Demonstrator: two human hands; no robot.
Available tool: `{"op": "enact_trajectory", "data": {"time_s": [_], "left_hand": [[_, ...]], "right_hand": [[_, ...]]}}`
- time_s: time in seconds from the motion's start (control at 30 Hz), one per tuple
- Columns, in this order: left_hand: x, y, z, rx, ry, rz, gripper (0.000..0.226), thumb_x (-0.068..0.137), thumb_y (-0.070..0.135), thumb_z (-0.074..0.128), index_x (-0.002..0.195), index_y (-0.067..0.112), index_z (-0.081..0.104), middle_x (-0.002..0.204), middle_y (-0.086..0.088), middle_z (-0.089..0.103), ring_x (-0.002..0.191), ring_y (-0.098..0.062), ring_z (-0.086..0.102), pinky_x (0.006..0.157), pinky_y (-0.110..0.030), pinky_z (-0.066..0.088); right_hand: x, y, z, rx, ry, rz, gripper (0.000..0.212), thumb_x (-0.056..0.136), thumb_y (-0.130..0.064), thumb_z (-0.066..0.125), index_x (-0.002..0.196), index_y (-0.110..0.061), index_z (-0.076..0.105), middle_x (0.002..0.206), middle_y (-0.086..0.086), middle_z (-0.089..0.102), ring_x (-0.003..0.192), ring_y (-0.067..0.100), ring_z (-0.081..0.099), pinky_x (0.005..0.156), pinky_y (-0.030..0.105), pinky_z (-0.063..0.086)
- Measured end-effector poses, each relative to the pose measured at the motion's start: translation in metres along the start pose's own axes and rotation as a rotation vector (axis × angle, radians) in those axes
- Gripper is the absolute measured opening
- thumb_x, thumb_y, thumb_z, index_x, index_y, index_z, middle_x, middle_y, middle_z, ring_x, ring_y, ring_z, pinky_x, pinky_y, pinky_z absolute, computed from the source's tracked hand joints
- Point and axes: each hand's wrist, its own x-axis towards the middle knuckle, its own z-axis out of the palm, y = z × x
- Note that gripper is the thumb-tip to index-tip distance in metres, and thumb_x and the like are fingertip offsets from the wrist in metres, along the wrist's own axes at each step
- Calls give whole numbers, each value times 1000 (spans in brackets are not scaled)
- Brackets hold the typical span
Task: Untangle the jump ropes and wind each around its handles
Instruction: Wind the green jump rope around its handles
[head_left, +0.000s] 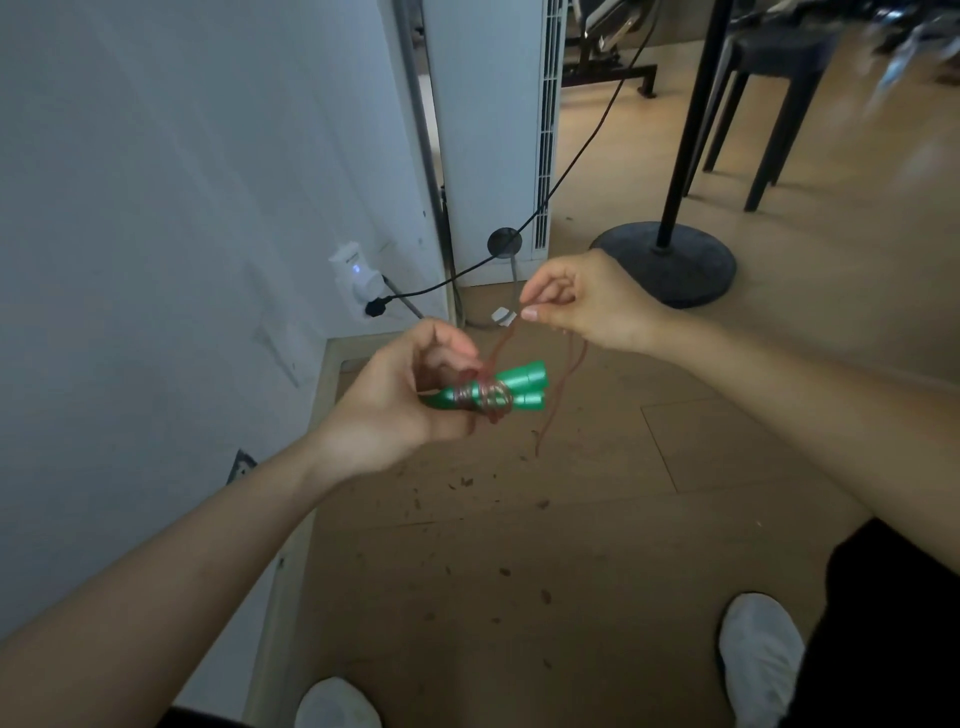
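**Specks litter wood floor**

On my screen, dark specks dot the wooden floor (467, 519). A black cable (436, 286) runs from a wall socket (353, 273), blue light on, across a white tower unit (488, 130). A black stand's round base (675, 267) sits near a dark stool (774, 93).

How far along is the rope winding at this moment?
Done: several turns of reddish rope circle the paired green handles, gripped in the left hand. In hand: the right hand pinches the free rope above them. Left: a loose length dangles below, unwound; no second rope is in view.
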Motion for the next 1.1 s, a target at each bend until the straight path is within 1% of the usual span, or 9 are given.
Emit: {"op": "enact_trajectory", "data": {"time_s": [0.07, 0.13, 0.33, 0.5, 0.6, 0.73, 0.83, 0.9, 1.1], "left_hand": [[1, 1, -1, -80, 29, 22, 66, 67, -14, 82, 119, 22, 61, 99, -10, 74, 93, -25, 71, 89, -41, 52], [1, 3, -2, -143, 63, 24, 69, 67, -6, 83, 126, 23, 63, 105, -8, 75, 96, -26, 72, 88, -36, 54], [6, 2, -8, -439, 258, -125, 66, 62, 2, 86, 125, 9, 65, 123, -18, 68, 91, -32, 69, 82, -39, 55], [14, 3, -18, -690, 352, -137, 42, 70, 4, 75, 111, -1, 67, 108, -14, 74, 89, -22, 73, 86, -30, 59], [20, -4, -30, -740, 500, -162, 41, 72, 7, 78, 110, -4, 66, 116, -16, 72, 98, -23, 73, 81, -27, 61], [23, -16, -47, -663, 705, -201, 49, 81, 4, 78, 125, -6, 57, 118, -16, 67, 93, -23, 75, 77, -28, 61], [22, -23, -56, -477, 786, -205, 41, 80, 6, 80, 115, -1, 60, 107, -14, 68, 80, -17, 76, 76, -29, 61], [20, -30, -61, -339, 791, -199, 38, 78, 7, 83, 110, 1, 62, 102, -15, 68, 80, -19, 74, 77, -31, 62], [16, -50, -67, 156, 662, -167, 34, 72, 16, 89, 100, 13, 69, 91, -8, 70, 75, -17, 68, 71, -33, 63]], "right_hand": [[2, 5, 3, -25, -31, 23, 9, 86, -20, 76, 93, -19, 71, 83, 0, 72, 70, 16, 70, 66, 35, 60], [2, 9, 5, -33, -70, 36, 7, 87, -19, 74, 93, -20, 71, 84, 3, 73, 69, 23, 71, 64, 39, 60], [-2, 11, 7, -6, -158, 131, 11, 90, -13, 70, 100, -15, 67, 90, 6, 72, 73, 19, 73, 62, 27, 57], [-9, 9, 15, 13, -250, 166, 16, 90, -5, 68, 103, -13, 63, 89, 6, 70, 73, 17, 71, 64, 25, 56], [-14, 10, 20, 40, -285, 173, 16, 90, -4, 67, 100, -14, 59, 85, 7, 70, 66, 15, 70, 57, 22, 52], [-26, -1, 26, 22, -343, 159, 12, 92, -6, 65, 98, -14, 59, 85, 7, 70, 62, 12, 68, 52, 17, 50], [-35, -15, 30, -55, -396, 103, 14, 91, -6, 66, 103, -12, 65, 85, 5, 66, 63, 9, 64, 56, 18, 52], [-41, -25, 33, -89, -424, 41, 17, 91, -7, 67, 108, -12, 67, 85, 7, 67, 61, 3, 60, 57, 19, 52], [-59, -48, 26, -251, -396, -125, 12, 95, -18, 64, 105, -19, 70, 68, -28, 59, 68, -14, 58, 63, 4, 39]]}}
